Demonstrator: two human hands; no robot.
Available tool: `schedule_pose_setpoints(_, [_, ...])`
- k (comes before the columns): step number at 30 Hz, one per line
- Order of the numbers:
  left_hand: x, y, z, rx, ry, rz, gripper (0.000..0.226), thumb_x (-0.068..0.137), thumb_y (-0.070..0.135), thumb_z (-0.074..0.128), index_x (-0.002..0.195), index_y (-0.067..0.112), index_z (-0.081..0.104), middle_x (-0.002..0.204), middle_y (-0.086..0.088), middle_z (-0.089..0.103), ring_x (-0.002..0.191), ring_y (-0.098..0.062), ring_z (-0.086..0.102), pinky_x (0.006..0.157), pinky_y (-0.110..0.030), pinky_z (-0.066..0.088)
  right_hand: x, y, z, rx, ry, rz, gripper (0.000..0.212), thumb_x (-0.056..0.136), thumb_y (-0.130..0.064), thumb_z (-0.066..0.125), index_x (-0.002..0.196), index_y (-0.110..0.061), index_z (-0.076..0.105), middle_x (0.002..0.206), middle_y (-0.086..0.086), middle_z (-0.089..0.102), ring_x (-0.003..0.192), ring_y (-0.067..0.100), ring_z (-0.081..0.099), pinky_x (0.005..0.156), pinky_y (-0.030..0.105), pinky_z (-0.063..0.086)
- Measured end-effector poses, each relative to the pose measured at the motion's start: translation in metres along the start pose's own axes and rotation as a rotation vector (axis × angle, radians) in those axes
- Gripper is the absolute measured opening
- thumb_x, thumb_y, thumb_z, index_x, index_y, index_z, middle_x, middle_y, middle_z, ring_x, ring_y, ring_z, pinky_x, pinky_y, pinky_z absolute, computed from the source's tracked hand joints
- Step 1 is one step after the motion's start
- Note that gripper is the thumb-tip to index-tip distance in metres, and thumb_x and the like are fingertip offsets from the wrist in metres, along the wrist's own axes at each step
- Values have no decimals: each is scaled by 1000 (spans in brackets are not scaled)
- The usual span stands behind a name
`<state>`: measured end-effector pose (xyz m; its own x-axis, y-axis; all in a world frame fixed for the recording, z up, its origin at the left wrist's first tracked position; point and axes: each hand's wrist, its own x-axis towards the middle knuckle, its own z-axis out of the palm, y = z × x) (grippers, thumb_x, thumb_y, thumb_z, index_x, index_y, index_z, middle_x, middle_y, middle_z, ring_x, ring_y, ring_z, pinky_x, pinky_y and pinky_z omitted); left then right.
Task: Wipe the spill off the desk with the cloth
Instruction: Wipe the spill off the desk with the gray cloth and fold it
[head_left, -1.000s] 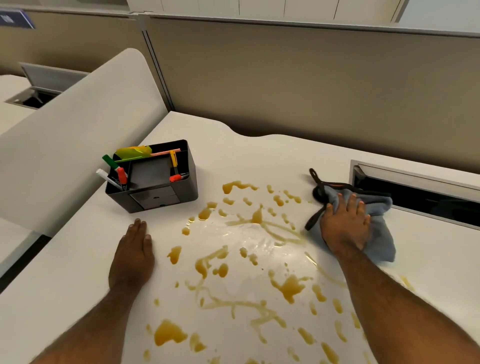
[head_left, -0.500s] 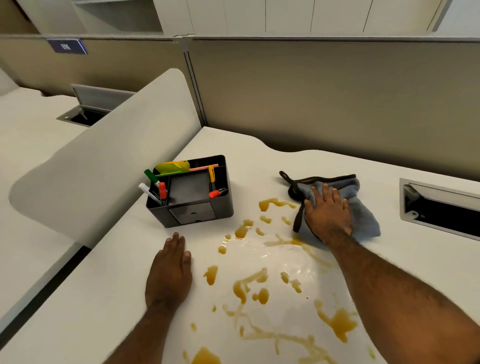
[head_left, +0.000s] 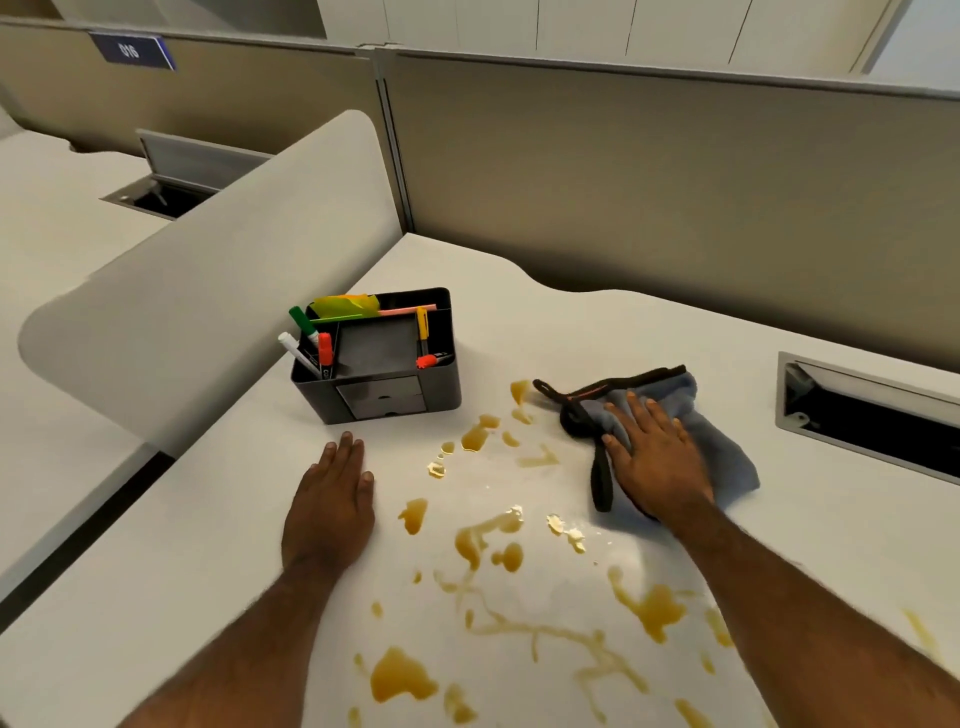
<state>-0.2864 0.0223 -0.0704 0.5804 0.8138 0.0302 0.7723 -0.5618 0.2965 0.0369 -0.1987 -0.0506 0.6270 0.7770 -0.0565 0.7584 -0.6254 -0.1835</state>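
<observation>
A brown liquid spill (head_left: 488, 540) lies in blobs and smeared streaks across the white desk (head_left: 597, 332), from beside the organizer down to the near edge. A grey-blue cloth (head_left: 722, 447) with a black edge band lies at the spill's far right. My right hand (head_left: 654, 457) presses flat on the cloth, fingers spread, palm down. My left hand (head_left: 332, 499) rests flat on bare desk left of the spill, holding nothing.
A black desk organizer (head_left: 384, 364) with markers and pens stands just behind my left hand. A curved white divider (head_left: 197, 291) runs along the left. An open cable tray (head_left: 872, 415) is sunk into the desk at right. Beige partition walls (head_left: 649, 176) close the back.
The view has tilted up and shifted. My right hand has slid the cloth leftward over the far part of the spill, leaving fewer blobs there. My left hand stays flat on the desk.
</observation>
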Motion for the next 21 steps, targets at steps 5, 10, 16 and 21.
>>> schedule_pose_setpoints(5, [-1,0,-1,0,-1,7,65,93,43,13,150,15,21,160,2,18,148,-16,13,120,-31,10,-58,49,-7,-3,177,368,53,98,-33,39,147,-13,33,153,16,34,141,34,29,114,50,23])
schedule_pose_setpoints(10, [-1,2,0,17,9,7,65,93,43,12,151,15,21,160,1,19,148,-16,14,118,-30,9,-93,49,0,80,214,678,57,99,-41,27,149,-14,26,155,20,25,143,38,20,115,54,14])
schedule_pose_setpoints(16, [1,-1,0,50,26,22,63,94,41,13,150,14,22,159,0,19,148,-18,15,119,-33,12,-67,24,4,36,213,603,56,100,-42,25,149,-15,25,155,20,26,142,39,21,115,55,16])
schedule_pose_setpoints(21, [-1,-1,4,52,27,27,63,95,42,13,150,14,23,160,0,20,148,-18,15,120,-33,13,-19,0,2,17,166,438,59,99,-45,23,150,-16,22,157,16,24,144,35,19,117,52,15])
